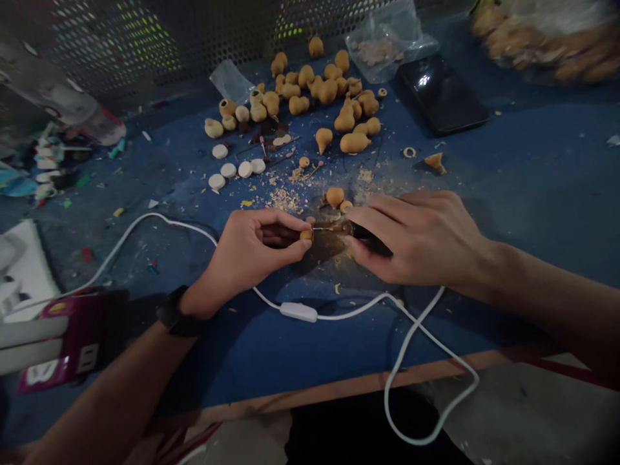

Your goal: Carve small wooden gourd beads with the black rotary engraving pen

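- Left hand (252,252) and right hand (416,239) nearly meet mid-surface, leaving only a narrow gap between them
- White cable (159,219) snakes under the left wrist, then drops over the near edge
- Gourd-shaped beads (320,97) crowd the far middle
- Black phone (442,94) obstructs the far right
- Open blue surface (547,187) offers passage along the right side
- Perforated metal screen (111,51) blocks the far edge

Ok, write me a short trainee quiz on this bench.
1. What does the left hand pinch?
2. True or false: a switch sits on the white cable.
3. Which lies nearer the left hand: the phone or the white discs?

Key: 1. a small gourd; 2. true; 3. the white discs.
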`<state>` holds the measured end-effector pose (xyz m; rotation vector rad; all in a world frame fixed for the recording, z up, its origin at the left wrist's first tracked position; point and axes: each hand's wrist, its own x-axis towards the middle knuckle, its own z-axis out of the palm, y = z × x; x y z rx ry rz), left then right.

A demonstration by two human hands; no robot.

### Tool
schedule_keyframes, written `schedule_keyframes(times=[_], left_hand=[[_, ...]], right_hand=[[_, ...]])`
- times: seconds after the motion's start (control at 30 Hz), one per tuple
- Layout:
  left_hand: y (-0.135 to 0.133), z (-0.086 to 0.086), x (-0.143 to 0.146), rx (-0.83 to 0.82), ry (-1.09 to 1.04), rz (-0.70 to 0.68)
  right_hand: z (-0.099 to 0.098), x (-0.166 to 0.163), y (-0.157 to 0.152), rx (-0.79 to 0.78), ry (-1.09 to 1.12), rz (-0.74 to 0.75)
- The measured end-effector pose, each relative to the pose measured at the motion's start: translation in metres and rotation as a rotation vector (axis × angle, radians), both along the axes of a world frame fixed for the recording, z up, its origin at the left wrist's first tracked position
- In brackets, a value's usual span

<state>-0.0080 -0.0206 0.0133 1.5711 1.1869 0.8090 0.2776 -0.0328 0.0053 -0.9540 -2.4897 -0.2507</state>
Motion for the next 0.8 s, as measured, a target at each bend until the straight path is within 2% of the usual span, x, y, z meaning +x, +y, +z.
schedule_keyframes(times=[0.2, 0.43, 0.8], left_hand=[[0.0004, -0.0002, -0.0005, 0.006, 0.002, -0.009], [0.0014, -0.0029, -0.0011, 0.008, -0.02, -0.014], [0.0019, -0.0032, -0.002, 0.024, -0.042, -0.043]], right_hand=[[0.0015, -0.001, -0.0001, 0.037, -0.001, 0.005], [0.0007, -0.0017, -0.0013, 0.017, -0.003, -0.117], [-0.0022, -0.0045, -0.0023, 0.069, 0.003, -0.112]])
